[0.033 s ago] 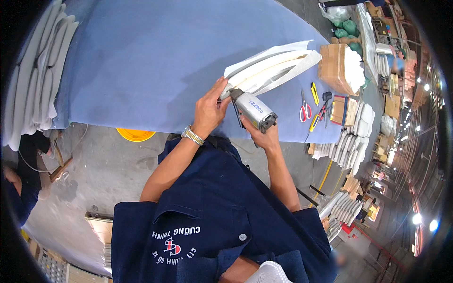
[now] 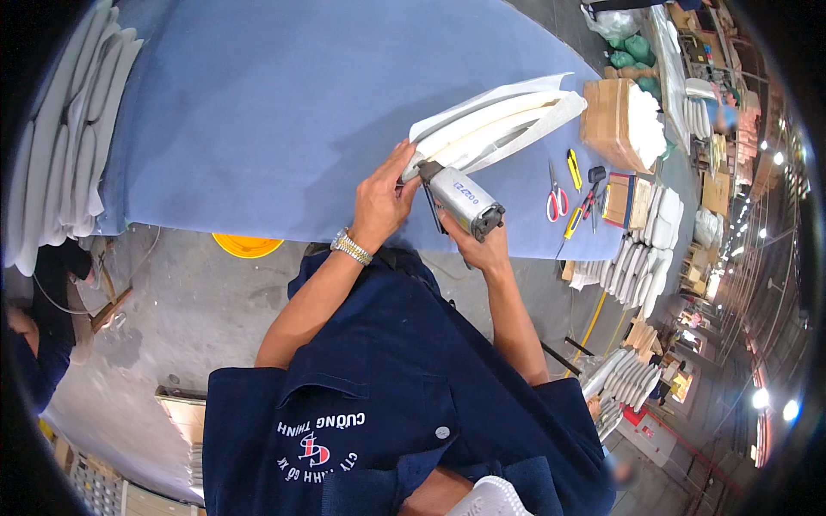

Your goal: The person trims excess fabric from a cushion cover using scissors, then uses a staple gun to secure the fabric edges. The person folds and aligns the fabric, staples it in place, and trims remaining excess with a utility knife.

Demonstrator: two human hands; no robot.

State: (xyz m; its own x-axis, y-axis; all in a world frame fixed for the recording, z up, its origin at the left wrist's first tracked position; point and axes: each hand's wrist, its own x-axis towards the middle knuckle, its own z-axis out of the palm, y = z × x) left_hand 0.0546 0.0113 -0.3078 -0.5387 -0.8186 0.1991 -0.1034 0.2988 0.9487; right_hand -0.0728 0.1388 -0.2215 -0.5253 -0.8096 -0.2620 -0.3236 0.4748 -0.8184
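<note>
My left hand (image 2: 385, 191), with a metal watch on the wrist, is closed on the near end of a white padded panel (image 2: 495, 123). The panel is raised on its edge above the blue table (image 2: 258, 112), and loose white cover fabric (image 2: 538, 129) flares out at its far end. A grey and black staple gun (image 2: 465, 201) is wrapped by the fingers of my right hand (image 2: 482, 248). The gun's nose meets the panel's near end, right beside my left fingertips. Its body hides part of my right hand and the exact contact spot.
Right of the panel lie red-handled scissors (image 2: 557, 203), a yellow cutter (image 2: 574, 169) and pliers (image 2: 590, 199). Behind them stands a cardboard box (image 2: 607, 125) with white stuffing. Grey padded panels (image 2: 64, 138) are stacked at the left. A yellow bucket (image 2: 248, 245) stands below the table edge.
</note>
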